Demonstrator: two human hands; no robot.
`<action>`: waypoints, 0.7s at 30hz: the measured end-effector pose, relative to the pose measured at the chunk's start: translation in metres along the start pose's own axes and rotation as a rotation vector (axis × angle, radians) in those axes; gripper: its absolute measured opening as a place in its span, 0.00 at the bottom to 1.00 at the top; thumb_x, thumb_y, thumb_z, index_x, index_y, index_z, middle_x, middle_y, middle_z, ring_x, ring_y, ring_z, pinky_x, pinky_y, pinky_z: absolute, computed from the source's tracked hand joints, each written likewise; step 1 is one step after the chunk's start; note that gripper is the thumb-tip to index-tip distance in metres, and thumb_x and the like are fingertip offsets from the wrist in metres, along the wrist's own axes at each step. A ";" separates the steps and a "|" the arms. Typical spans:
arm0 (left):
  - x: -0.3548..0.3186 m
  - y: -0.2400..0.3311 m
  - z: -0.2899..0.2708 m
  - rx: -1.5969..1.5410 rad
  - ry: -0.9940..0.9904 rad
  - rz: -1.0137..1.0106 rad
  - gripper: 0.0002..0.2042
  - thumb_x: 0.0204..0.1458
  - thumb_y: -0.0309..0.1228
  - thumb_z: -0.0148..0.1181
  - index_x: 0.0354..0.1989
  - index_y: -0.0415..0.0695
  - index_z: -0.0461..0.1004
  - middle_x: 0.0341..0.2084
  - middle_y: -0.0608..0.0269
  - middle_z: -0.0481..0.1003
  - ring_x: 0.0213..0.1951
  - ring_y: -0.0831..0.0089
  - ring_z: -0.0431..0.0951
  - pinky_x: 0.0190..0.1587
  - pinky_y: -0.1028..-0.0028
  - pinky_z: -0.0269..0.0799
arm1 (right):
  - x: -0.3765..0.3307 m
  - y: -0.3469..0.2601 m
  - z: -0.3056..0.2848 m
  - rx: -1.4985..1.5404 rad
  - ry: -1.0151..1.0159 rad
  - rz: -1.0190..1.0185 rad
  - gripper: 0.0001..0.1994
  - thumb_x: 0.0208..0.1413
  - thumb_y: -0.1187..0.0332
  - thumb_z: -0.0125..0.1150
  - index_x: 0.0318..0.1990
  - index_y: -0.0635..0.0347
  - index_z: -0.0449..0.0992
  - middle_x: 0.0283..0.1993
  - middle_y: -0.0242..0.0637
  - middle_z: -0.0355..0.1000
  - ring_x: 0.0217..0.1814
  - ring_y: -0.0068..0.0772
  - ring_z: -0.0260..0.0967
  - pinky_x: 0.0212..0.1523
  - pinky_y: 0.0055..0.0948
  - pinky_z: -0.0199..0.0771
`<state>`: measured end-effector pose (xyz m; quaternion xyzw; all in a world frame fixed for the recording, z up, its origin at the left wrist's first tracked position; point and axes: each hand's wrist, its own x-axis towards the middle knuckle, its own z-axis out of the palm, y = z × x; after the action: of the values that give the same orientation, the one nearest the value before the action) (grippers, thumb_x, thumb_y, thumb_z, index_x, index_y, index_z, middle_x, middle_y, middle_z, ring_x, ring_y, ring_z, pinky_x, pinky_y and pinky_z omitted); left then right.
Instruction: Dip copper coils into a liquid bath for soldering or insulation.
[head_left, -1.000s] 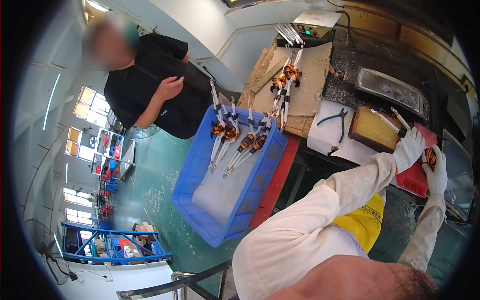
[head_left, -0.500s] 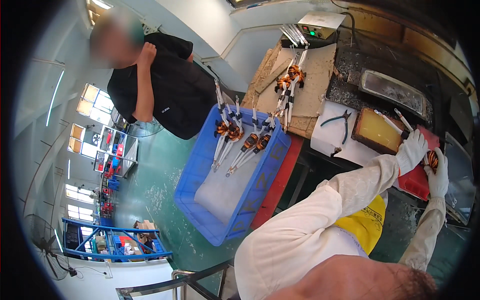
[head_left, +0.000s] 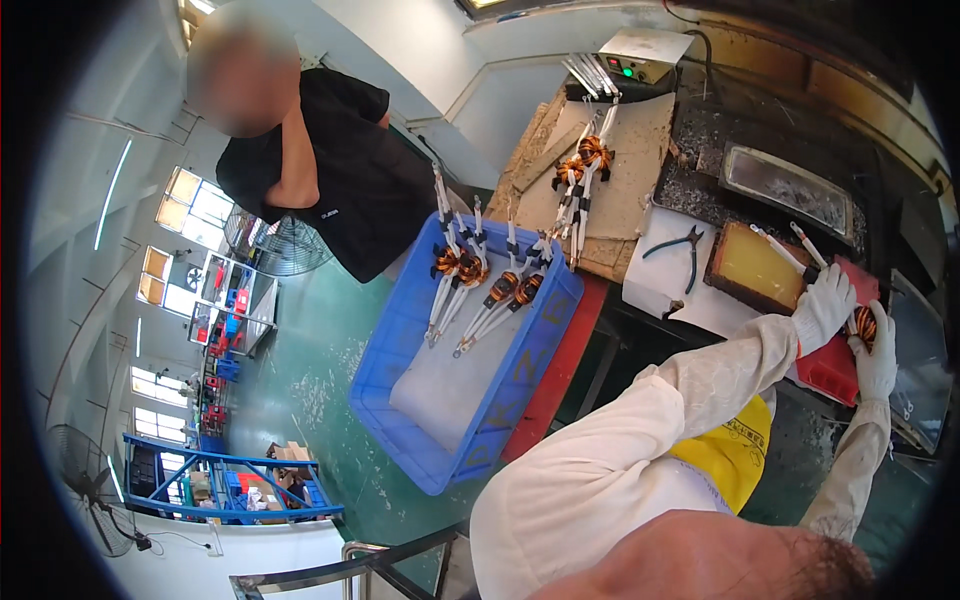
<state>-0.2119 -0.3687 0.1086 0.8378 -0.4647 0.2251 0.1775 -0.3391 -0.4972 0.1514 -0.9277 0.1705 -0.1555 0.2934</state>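
Both my hands wear white gloves and work on a coil (head_left: 866, 322) wound with orange-brown and black wire. My left hand (head_left: 826, 303) is closed around its white-sleeved leads (head_left: 777, 246), whose tips point away over a yellowish block (head_left: 757, 262) in a dark tray. My right hand (head_left: 877, 358) grips the coil's body, with the fingers curled on its far side. Below the hands sits a red plastic container (head_left: 832, 372). Left of the block lies a pair of blue-handled pliers (head_left: 688, 252) on a white surface.
Several similar coils (head_left: 503, 288) rest in a blue crate (head_left: 415, 455); others (head_left: 583, 163) lie on a brown board (head_left: 640, 155). A rectangular metal-framed pan (head_left: 788, 185) and a control box (head_left: 640, 58) with a green light stand at the back. A person in black (head_left: 340, 170) stands beyond the crate.
My hands stay almost where they were, still on the coil and its leads. The person in black has shifted their head and raised arm slightly.
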 end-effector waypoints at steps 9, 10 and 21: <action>0.001 -0.003 -0.001 0.041 0.023 0.021 0.15 0.53 0.35 0.54 0.46 0.40 0.74 0.46 0.50 0.74 0.56 0.52 0.68 0.56 0.62 0.64 | 0.002 -0.002 0.001 0.031 0.004 -0.023 0.34 0.49 0.85 0.61 0.65 0.52 0.63 0.60 0.43 0.63 0.62 0.46 0.65 0.64 0.34 0.64; 0.000 -0.002 -0.001 0.040 0.022 0.019 0.15 0.53 0.35 0.54 0.46 0.40 0.74 0.46 0.50 0.74 0.56 0.52 0.68 0.56 0.62 0.64 | 0.001 -0.002 0.000 0.030 0.002 -0.023 0.34 0.49 0.85 0.61 0.65 0.52 0.63 0.60 0.43 0.63 0.62 0.46 0.65 0.64 0.34 0.64; 0.001 -0.003 -0.003 0.066 -0.039 0.036 0.15 0.53 0.35 0.54 0.47 0.41 0.73 0.47 0.50 0.73 0.56 0.53 0.68 0.57 0.62 0.63 | 0.001 -0.005 0.000 -0.011 0.008 -0.002 0.34 0.49 0.85 0.61 0.65 0.52 0.63 0.59 0.43 0.64 0.62 0.46 0.65 0.63 0.34 0.65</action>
<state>-0.2098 -0.3663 0.1115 0.8390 -0.4752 0.2272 0.1368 -0.3373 -0.4934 0.1551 -0.9288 0.1718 -0.1586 0.2874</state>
